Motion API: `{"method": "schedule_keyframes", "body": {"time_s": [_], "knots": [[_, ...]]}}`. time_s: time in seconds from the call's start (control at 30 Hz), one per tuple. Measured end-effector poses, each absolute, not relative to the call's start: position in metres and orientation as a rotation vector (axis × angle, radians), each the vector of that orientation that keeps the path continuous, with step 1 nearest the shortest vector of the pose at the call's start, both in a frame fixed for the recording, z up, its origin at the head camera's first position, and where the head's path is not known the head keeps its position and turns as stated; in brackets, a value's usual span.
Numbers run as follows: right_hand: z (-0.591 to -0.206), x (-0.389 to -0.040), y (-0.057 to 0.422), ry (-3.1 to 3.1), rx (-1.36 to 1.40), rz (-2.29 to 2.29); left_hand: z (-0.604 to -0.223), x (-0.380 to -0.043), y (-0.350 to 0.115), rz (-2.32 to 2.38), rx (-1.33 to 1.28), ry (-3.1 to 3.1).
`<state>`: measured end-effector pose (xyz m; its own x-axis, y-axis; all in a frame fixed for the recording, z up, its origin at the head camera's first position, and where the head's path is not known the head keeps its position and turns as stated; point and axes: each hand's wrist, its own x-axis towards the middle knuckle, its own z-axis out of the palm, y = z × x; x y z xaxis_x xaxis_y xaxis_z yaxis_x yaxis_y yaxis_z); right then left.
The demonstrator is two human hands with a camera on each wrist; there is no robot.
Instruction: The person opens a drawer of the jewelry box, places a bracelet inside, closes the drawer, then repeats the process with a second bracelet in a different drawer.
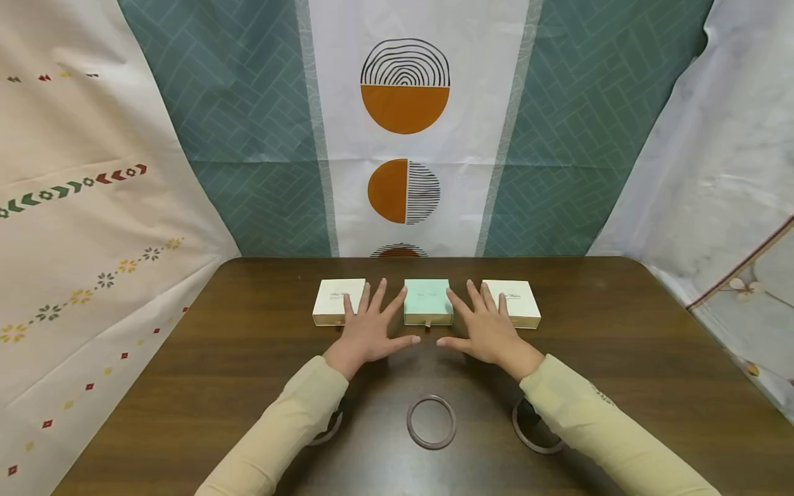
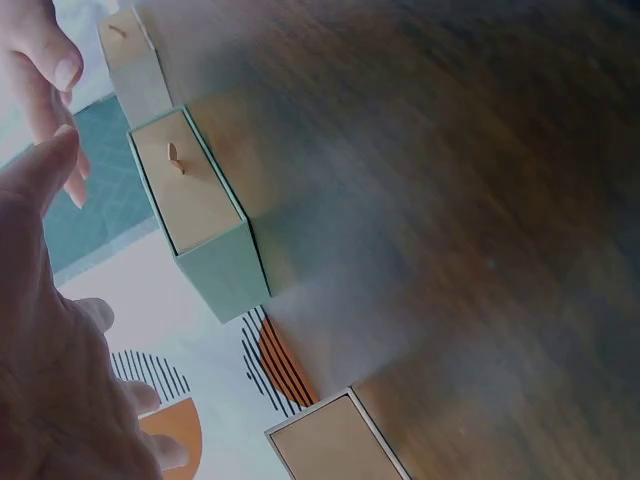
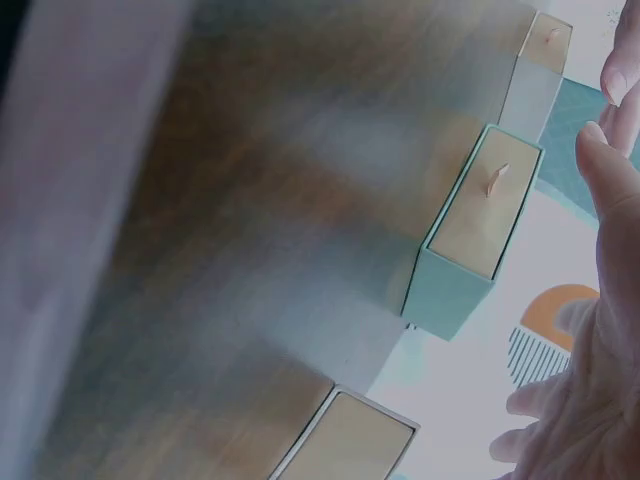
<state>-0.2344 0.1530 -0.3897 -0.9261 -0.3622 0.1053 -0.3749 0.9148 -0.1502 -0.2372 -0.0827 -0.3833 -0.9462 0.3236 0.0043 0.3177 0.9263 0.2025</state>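
Observation:
My left hand (image 1: 367, 332), fingers spread, is raised above the table between a white drawer box (image 1: 329, 305) and a mint-green drawer box (image 1: 428, 303). On the other side, my right hand (image 1: 488, 332) mirrors it, between the green box and a second white drawer box (image 1: 522, 303). Both hands hold nothing, and their thumbs point at each other. In the left wrist view, the green box's tan drawer front (image 2: 190, 200) shows a small pull tab (image 2: 175, 158). A mauve bangle (image 1: 412, 428) lies nearer me, midway between the forearms.
Another bangle (image 1: 331, 434) lies partly hidden under the left sleeve, and a third bangle (image 1: 535, 448) beside the right sleeve. All rest on the dark wooden table (image 1: 205, 386). Patterned cloth (image 1: 248, 124) hangs behind the table's far edge, with pale fabric along both sides.

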Motion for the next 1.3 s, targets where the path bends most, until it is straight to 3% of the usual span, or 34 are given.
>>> {"method": "schedule_keyframes", "body": {"time_s": [1.3], "knots": [[-0.37, -0.227, 0.13, -2.696, 0.625, 0.356, -0.364, -0.244, -0.117, 0.562, 0.542, 3.147]]}}
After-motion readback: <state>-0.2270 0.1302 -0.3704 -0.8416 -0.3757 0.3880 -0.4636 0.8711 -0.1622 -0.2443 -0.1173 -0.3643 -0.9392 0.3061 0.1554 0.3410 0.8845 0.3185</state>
